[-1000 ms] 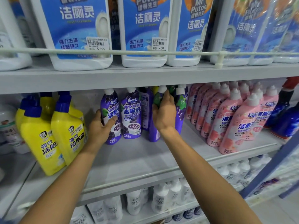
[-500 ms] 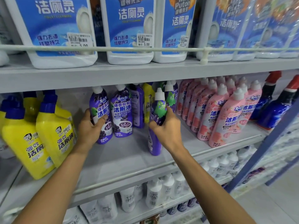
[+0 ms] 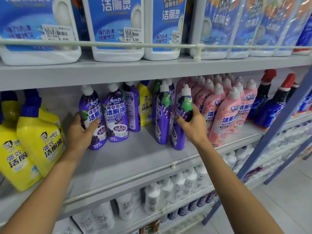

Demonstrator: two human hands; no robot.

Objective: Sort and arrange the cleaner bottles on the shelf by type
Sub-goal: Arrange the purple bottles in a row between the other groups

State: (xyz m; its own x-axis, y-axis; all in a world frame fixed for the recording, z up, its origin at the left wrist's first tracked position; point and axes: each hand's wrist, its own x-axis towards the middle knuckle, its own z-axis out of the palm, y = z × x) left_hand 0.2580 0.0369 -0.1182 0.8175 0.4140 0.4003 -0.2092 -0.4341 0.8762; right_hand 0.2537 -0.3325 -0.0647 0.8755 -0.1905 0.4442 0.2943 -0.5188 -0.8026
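Purple leftmost bottle (image 3: 92, 114), on the shelf (image 3: 135, 159), is wrapped by my left hand (image 3: 81, 132); my right hand (image 3: 194, 127) grips a stray bottle (image 3: 183, 114) beside the pink bottles (image 3: 224, 115). I'd slide it left, upright.

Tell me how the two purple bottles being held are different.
The left-hand bottle faces front, showing white writing; the right-hand bottle is turned sideways, showing grapes. The left-hand bottle stands nearer the big yellow bottles; the right-hand bottle beside the pink bottles. Both are purple with white caps.
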